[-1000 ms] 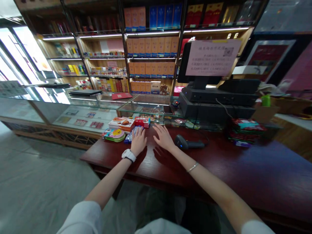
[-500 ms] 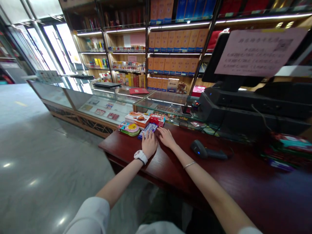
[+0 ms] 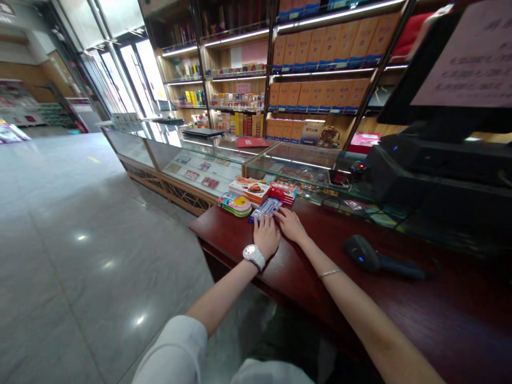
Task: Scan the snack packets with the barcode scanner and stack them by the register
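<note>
My left hand (image 3: 266, 236), with a white watch on its wrist, rests its spread fingers on the near edge of some blue and silver packets (image 3: 264, 209). At the packets' right edge, the fingertips of my right hand (image 3: 291, 224) touch them, its fingers apart. Left of the packets lie pink and green rounded packs (image 3: 236, 205). Behind them is an orange and white box (image 3: 251, 189), with a stack of red packs (image 3: 283, 192) to its right. All of these are on the dark red counter (image 3: 224, 234).
A black barcode scanner (image 3: 380, 258) lies right of my right forearm. Past the counter stand glass display cases (image 3: 200, 165). A black monitor (image 3: 424, 80) with a pink paper sign stands at the right, and stocked shelves line the back wall.
The camera view has turned left, so the scene appears farther right and the red and green packs at the far right are out of view. My hands stay at the blue packets.
</note>
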Action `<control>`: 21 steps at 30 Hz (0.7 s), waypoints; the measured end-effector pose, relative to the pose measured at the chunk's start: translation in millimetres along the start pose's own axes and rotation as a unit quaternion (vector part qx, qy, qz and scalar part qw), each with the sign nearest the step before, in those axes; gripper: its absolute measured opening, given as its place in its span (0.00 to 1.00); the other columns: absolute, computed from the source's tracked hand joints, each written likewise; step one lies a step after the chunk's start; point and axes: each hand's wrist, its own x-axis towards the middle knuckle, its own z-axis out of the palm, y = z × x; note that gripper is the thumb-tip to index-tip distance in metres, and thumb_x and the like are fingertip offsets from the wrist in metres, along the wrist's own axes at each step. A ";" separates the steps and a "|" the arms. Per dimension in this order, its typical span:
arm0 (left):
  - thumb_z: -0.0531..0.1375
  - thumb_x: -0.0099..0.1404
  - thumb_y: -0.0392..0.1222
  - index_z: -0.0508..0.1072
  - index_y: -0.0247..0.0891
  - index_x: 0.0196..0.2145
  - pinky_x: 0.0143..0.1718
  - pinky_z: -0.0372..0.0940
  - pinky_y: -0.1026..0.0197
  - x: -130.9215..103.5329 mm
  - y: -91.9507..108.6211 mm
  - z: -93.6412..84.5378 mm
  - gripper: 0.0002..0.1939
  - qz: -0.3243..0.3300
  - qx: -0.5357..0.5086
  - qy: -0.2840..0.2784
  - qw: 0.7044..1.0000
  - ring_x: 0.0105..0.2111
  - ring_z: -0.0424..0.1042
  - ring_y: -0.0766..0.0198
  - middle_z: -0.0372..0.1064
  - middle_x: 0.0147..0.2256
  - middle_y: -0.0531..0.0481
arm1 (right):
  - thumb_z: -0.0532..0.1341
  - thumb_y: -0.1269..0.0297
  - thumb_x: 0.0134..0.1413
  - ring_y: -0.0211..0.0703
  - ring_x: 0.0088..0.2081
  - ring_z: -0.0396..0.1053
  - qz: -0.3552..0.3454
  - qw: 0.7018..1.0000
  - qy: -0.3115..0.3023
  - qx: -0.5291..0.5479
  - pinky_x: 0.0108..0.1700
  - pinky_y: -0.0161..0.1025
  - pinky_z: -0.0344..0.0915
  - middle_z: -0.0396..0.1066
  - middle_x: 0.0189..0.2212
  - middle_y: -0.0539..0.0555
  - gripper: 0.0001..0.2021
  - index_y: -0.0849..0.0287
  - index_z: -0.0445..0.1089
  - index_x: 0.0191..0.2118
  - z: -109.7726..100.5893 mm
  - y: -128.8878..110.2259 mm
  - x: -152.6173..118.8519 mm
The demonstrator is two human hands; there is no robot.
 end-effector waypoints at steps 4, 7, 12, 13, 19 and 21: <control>0.50 0.69 0.44 0.61 0.27 0.62 0.67 0.45 0.39 -0.3 -0.7 1.4 0.28 0.005 -0.005 0.007 1.000 0.65 0.54 0.45 0.60 0.62 0.35 | 0.50 0.75 0.59 0.54 0.63 0.59 0.000 1.000 -0.003 -0.006 0.62 0.61 0.56 0.60 0.63 0.59 0.26 0.52 0.65 0.61 -2.7 -1.6 -1.3; 0.51 0.68 0.43 0.63 0.28 0.60 0.67 0.44 0.39 0.1 -1.1 2.9 0.26 0.007 -0.007 0.014 1.000 0.64 0.55 0.46 0.62 0.61 0.35 | 0.51 0.75 0.59 0.54 0.63 0.59 -0.005 1.000 0.007 0.001 0.63 0.60 0.56 0.61 0.63 0.58 0.24 0.54 0.67 0.59 -2.7 -1.1 -0.9; 0.53 0.67 0.42 0.67 0.31 0.55 0.67 0.46 0.39 0.7 -1.9 3.4 0.21 0.005 -0.006 0.020 1.000 0.63 0.58 0.47 0.65 0.57 0.36 | 0.51 0.74 0.59 0.52 0.64 0.57 -0.026 0.999 0.029 0.015 0.63 0.60 0.56 0.63 0.62 0.56 0.20 0.57 0.70 0.53 -1.9 0.0 -0.7; 0.53 0.67 0.42 0.68 0.32 0.54 0.67 0.46 0.39 0.7 -2.1 3.5 0.20 0.005 -0.004 0.022 1.000 0.62 0.58 0.47 0.66 0.56 0.36 | 0.51 0.74 0.59 0.52 0.64 0.57 -0.028 0.999 0.032 0.017 0.63 0.60 0.56 0.63 0.62 0.57 0.19 0.57 0.71 0.52 -1.9 0.0 -0.8; 0.53 0.66 0.42 0.69 0.34 0.51 0.66 0.47 0.37 1.1 -2.5 3.6 0.17 0.016 0.004 0.034 0.999 0.61 0.60 0.46 0.67 0.54 0.36 | 0.53 0.71 0.61 0.52 0.61 0.62 -0.041 0.998 0.030 0.031 0.64 0.60 0.54 0.72 0.54 0.58 0.14 0.59 0.71 0.48 -4.6 -1.1 -2.4; 0.53 0.66 0.40 0.69 0.33 0.50 0.66 0.46 0.37 1.6 -2.5 3.0 0.16 0.024 0.007 0.037 0.999 0.60 0.60 0.46 0.68 0.52 0.36 | 0.54 0.70 0.61 0.52 0.59 0.65 -0.042 0.998 0.033 0.033 0.64 0.60 0.53 0.75 0.49 0.58 0.13 0.59 0.72 0.47 -7.4 -0.6 -3.7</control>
